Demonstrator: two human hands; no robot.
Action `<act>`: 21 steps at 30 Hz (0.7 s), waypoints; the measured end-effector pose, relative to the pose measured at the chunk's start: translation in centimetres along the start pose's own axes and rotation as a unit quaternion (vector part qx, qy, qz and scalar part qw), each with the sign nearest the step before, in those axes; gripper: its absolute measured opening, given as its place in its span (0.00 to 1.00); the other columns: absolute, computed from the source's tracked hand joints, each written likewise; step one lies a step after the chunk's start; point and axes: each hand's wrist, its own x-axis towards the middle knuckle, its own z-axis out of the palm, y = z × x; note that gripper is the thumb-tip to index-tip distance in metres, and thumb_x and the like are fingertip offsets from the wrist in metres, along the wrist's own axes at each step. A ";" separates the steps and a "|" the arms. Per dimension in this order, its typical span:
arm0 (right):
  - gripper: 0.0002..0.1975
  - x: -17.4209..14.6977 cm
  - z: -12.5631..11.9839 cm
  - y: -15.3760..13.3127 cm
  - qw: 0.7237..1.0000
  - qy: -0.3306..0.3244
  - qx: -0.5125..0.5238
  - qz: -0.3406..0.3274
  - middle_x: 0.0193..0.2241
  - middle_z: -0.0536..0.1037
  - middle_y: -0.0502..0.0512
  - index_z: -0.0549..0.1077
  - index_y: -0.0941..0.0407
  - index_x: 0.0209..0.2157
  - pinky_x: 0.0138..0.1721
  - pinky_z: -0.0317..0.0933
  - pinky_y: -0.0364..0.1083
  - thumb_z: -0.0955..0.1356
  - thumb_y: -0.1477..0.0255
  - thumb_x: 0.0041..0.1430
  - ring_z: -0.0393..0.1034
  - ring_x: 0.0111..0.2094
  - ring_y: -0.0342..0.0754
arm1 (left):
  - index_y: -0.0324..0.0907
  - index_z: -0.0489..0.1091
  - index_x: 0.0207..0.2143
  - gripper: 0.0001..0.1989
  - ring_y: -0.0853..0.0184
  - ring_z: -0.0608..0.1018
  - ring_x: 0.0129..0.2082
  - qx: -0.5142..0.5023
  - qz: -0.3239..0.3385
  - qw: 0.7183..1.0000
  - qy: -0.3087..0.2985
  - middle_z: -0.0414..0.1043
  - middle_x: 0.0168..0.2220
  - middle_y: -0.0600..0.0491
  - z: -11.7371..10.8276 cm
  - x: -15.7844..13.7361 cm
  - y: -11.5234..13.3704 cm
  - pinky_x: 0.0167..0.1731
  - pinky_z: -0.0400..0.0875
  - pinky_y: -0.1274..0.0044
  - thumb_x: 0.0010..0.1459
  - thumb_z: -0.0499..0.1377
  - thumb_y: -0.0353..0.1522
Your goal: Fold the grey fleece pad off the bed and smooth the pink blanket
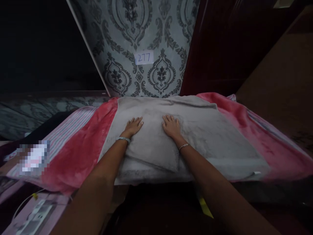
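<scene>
Both arms (101, 178) reach forward; the left hand (133, 126) and right hand (171, 126) lie palm down on the grey cloth (154, 147), fingers spread apart.

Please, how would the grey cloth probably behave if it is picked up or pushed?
The grey cloth is probably floppy, since its far edge ripples and creases. Pushed, it would likely bunch up rather than roll, as it lies spread over the red cloth.
</scene>
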 end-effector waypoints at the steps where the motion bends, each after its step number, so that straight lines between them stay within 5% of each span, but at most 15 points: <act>1: 0.29 0.1 0.0 0.1 1.000 -0.001 0.002 -0.002 0.72 0.58 0.60 0.61 0.55 0.71 0.69 0.41 0.65 0.55 0.64 0.73 0.48 0.72 0.60 | 0.49 0.51 0.74 0.31 0.53 0.51 0.75 0.001 0.001 1.000 -0.001 0.49 0.75 0.49 -0.1 -1.0 -0.6 0.70 0.47 0.55 0.72 0.42 0.44; 5: 0.29 0.5 -0.9 0.2 0.999 -0.034 0.010 0.003 0.73 0.56 0.60 0.60 0.55 0.71 0.69 0.41 0.68 0.55 0.65 0.73 0.47 0.72 0.61 | 0.47 0.54 0.73 0.31 0.51 0.53 0.74 0.006 -0.003 1.000 -0.005 0.50 0.74 0.45 -0.7 -4.9 -1.7 0.69 0.51 0.54 0.72 0.43 0.44; 9: 0.29 -0.7 -1.8 -0.8 0.995 -0.093 0.019 -0.020 0.74 0.52 0.59 0.59 0.51 0.72 0.69 0.39 0.71 0.56 0.62 0.74 0.42 0.74 0.63 | 0.44 0.54 0.73 0.33 0.49 0.52 0.74 0.025 0.026 0.999 0.018 0.47 0.75 0.40 0.0 -8.4 0.0 0.69 0.50 0.51 0.71 0.45 0.47; 15: 0.32 -8.0 -1.7 -3.5 0.976 -0.134 0.032 -0.168 0.75 0.48 0.55 0.56 0.46 0.73 0.70 0.37 0.71 0.59 0.53 0.72 0.37 0.75 0.64 | 0.51 0.49 0.74 0.32 0.49 0.45 0.76 0.052 0.075 0.995 0.033 0.37 0.77 0.47 2.8 -11.5 2.6 0.69 0.44 0.48 0.71 0.46 0.48; 21: 0.30 -15.5 -2.4 -3.7 0.960 -0.123 0.048 -0.246 0.74 0.52 0.50 0.57 0.44 0.72 0.71 0.38 0.69 0.60 0.57 0.73 0.37 0.75 0.60 | 0.50 0.51 0.74 0.32 0.50 0.45 0.76 0.048 0.076 0.995 0.046 0.39 0.77 0.47 2.6 -12.1 2.5 0.70 0.46 0.49 0.72 0.46 0.47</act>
